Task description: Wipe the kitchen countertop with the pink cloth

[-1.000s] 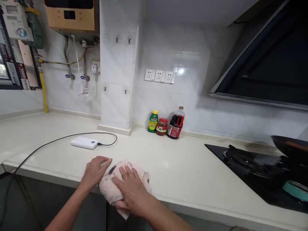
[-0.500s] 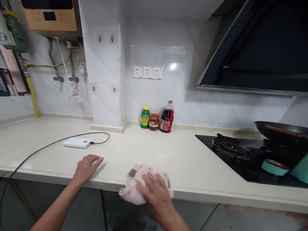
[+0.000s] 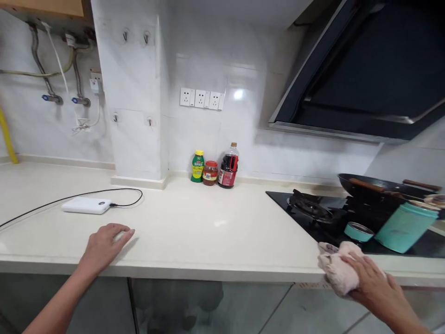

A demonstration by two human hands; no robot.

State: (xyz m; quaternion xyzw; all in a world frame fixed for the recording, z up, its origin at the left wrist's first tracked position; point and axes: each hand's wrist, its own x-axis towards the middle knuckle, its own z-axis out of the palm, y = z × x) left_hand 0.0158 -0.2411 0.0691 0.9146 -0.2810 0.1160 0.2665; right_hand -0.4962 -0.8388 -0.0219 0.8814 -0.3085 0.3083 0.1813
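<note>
Right hand (image 3: 373,278) lies palm-down on a pinkish cloth (image 3: 335,269) at the front edge of the desk (image 3: 194,227), just in front of the black hob (image 3: 313,218). Its fingers are spread loosely over the bunched fabric, pressing it flat rather than pinching it. Part of the cloth overhangs the edge.

Left hand (image 3: 104,243) rests on the desk well to the left, fingers slightly curled and together, holding nothing. A white power bank (image 3: 86,205) with a black cable (image 3: 45,204) lies behind it.

Judgement: the cloth looks soft, light and limp; it should crumple and drag under the palm, and is best gathered in a bunch from the top.

Nearby: a teal canister (image 3: 405,227), a small teal lid (image 3: 358,231) and a dark wok (image 3: 378,188) on the hob; three condiment bottles (image 3: 213,167) at the wall.
</note>
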